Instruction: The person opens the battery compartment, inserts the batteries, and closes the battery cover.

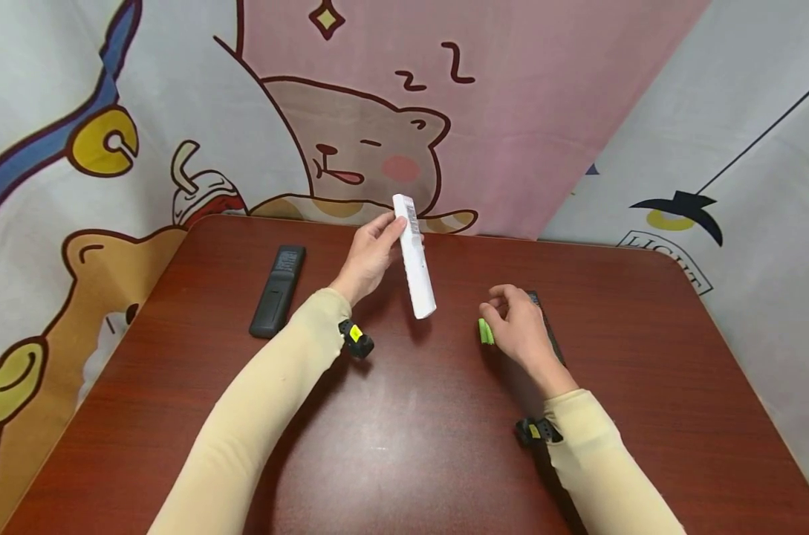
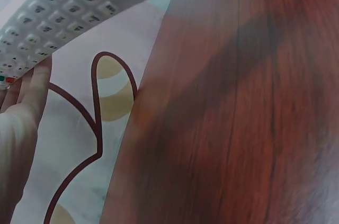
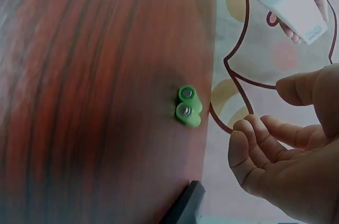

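My left hand (image 1: 369, 258) grips a white remote control (image 1: 417, 271) near its far end, holding it tilted above the table. In the left wrist view, the remote's keypad side (image 2: 58, 17) shows rows of numbered buttons. My right hand (image 1: 521, 327) hovers with loosely bent fingers and holds nothing. Just beside it, two green batteries (image 3: 189, 106) lie side by side on the table, their metal ends showing in the right wrist view. A dark, narrow thing (image 1: 544, 327) lies partly hidden behind the right hand.
A black remote control (image 1: 277, 293) lies back-up on the left of the brown wooden table (image 1: 377, 446). Behind the table's far edge hangs a cartoon-printed cloth (image 1: 511, 111). Both wrists wear black straps with small cameras.
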A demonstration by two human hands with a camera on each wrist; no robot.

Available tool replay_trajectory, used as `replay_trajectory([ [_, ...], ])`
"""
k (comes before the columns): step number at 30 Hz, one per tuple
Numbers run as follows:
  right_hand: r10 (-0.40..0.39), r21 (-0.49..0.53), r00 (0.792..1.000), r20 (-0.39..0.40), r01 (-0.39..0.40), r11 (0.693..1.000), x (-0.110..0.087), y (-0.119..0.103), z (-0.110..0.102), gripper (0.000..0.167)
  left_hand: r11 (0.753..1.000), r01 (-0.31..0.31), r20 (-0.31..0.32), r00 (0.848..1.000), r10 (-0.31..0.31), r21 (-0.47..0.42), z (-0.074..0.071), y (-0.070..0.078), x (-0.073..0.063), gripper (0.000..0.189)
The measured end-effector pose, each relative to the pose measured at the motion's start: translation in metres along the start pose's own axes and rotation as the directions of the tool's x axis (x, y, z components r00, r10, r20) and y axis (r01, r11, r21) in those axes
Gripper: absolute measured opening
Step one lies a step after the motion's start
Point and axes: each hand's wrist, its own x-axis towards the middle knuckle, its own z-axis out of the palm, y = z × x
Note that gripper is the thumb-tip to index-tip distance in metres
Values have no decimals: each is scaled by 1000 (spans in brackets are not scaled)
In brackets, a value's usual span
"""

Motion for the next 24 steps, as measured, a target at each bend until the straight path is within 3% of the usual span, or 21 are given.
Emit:
replay_trajectory([
  [3,-18,21,1000,-10,18,1000,0,-4,3,33,999,15,-3,1000,-15,-28,3,-2,-3,44],
  [16,-125,94,991,-42,129,987,0,-27,13,29,999,32,-46,998,-31,13,13,-6,-14,45],
  [24,-176,130,983,-58,183,975,2,-37,18,29,999,43,-40,998,-41,33,14,-9,-16,46],
])
